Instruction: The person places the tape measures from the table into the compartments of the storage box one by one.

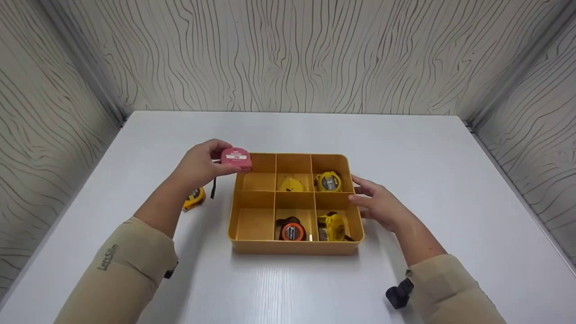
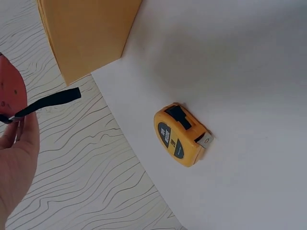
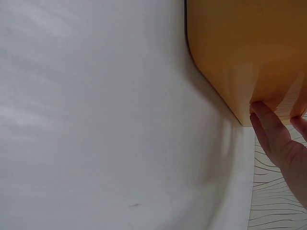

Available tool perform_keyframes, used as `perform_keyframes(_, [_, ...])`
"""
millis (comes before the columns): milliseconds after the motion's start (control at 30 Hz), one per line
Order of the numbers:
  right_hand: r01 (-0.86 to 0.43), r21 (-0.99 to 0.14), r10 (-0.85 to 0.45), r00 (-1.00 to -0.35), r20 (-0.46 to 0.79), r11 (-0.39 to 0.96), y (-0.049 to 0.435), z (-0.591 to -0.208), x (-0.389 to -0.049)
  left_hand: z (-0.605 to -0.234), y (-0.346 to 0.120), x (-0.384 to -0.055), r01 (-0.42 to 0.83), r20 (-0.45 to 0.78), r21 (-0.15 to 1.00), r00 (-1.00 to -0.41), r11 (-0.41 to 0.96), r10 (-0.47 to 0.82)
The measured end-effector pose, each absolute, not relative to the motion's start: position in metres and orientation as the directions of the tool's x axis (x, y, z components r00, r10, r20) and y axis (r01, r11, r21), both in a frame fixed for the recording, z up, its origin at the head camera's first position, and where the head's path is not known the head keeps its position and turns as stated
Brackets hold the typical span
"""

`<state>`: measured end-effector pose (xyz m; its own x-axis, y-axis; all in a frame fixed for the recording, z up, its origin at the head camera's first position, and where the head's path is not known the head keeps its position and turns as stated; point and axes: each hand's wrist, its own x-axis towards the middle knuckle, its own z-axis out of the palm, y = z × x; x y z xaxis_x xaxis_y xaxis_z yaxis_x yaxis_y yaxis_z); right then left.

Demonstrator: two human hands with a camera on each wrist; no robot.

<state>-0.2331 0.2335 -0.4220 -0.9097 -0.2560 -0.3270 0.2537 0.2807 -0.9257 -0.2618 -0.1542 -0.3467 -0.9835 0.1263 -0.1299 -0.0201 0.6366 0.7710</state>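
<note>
My left hand pinches a pink tape measure above the back-left corner of a yellow-brown divided box. A black strap hangs from that tape measure. My right hand rests its fingertips against the box's right side; in the right wrist view its fingers touch the outer wall. Inside the box, yellow tape measures sit in the back-middle, back-right and front-right compartments. An orange-and-black tape measure lies in the front-middle one. Both left compartments show bare floors.
On the white table, a yellow-orange tape measure lies left of the box, partly hidden by my left forearm in the head view. Wood-grain patterned walls stand behind the table and at both sides.
</note>
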Motion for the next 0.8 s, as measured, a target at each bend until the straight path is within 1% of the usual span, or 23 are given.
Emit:
perform_keyframes(367, [0.258,-0.928,-0.261,-0.908,-0.328,0.269,0.234,-0.422,-0.233,-0.344,-0.146,-0.265,-0.006,-0.145,0.733,-0.978,0.68,0.147])
perform_keyframes(567, [0.261,-0.926,-0.259,-0.907,-0.332,0.273,0.234,-0.42,-0.232,-0.35,-0.141,-0.266,-0.02,-0.13,0.752,-0.984,0.659,0.119])
perform_keyframes(800, [0.259,-0.926,-0.264,-0.906,-0.331,0.275,0.234,-0.42,-0.232,-0.357,-0.134,-0.264,-0.06,-0.149,0.777,-0.985,0.627,0.091])
